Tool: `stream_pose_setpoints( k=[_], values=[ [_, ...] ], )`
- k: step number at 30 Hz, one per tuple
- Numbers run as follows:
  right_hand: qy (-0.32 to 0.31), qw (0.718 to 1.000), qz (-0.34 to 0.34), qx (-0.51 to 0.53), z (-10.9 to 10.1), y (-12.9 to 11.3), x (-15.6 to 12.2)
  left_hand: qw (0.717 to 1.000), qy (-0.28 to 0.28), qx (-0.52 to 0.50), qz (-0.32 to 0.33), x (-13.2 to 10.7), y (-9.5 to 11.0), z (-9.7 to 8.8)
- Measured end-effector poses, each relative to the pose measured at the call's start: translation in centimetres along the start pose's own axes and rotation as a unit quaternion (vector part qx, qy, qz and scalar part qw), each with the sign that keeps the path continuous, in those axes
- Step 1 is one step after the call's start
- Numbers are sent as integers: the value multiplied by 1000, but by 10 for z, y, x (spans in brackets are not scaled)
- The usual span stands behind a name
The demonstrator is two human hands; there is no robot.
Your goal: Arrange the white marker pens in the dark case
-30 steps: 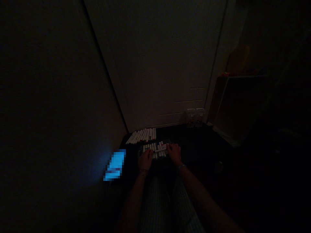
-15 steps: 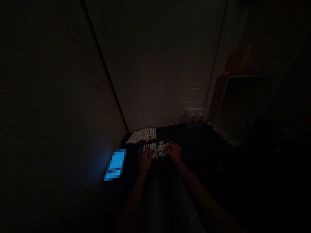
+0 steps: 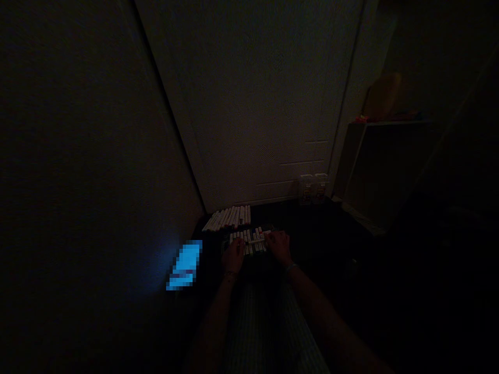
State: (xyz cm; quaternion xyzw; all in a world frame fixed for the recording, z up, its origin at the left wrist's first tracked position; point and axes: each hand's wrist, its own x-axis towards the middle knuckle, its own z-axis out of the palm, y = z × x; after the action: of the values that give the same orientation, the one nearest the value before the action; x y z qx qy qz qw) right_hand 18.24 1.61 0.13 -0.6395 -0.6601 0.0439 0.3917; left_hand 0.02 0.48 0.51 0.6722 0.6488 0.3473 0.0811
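The room is very dark. A dark case (image 3: pixel 251 240) packed with a row of white markers lies on the dark floor in front of my knees. My left hand (image 3: pixel 233 256) rests on the case's left end, fingers curled over the markers. My right hand (image 3: pixel 279 245) is at the case's right end, fingers closed around one white marker (image 3: pixel 257 241) that lies crosswise over the row. A second row of white markers (image 3: pixel 228 217) lies loose on the floor just beyond, by the wall.
A glowing blue screen (image 3: pixel 185 265) lies at the left by the wall. A door (image 3: pixel 257 104) stands ahead. Two small clear boxes (image 3: pixel 313 188) sit at its foot. A low shelf unit (image 3: pixel 374 171) stands on the right.
My right hand has shifted slightly left along the case with the crosswise marker. My left hand stays in place.
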Motion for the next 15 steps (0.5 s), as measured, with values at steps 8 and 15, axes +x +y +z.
stream_pose_setpoints(
  k=[8, 15],
  values=[
    [3, 1000, 12, 4, 1, 1, 1, 1000, -7, 13, 14, -3, 9, -7],
    [11, 1000, 25, 4, 2, 1, 1, 999, -20, 7, 30, -3, 11, -11]
  ],
)
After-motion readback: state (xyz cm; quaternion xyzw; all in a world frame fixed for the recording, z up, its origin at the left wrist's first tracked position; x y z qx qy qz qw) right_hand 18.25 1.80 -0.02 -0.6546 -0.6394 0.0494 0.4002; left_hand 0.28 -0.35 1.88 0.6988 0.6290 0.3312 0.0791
